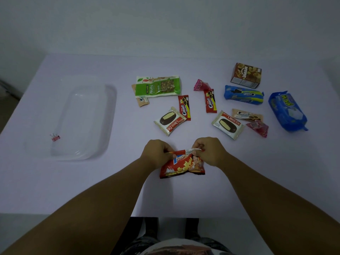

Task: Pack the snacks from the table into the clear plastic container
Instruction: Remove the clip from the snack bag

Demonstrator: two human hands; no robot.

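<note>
Both hands, left (156, 152) & right (207, 150), pinch top edge of red potato snack bag (182, 165) at near-centre of counter (55, 181); clear container (81, 122) sits left.

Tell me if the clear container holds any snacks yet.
No snacks: the clear container shows only a small pink binder clip, which may lie inside or beneath.

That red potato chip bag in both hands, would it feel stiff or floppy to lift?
Probably floppy: the red chip bag already looks crumpled, and its top edge bends between the left hand and right hand. Likely light for its size, being puffy. Its glossy film may be a little slippery, and squeezing could crush what is inside.
</note>
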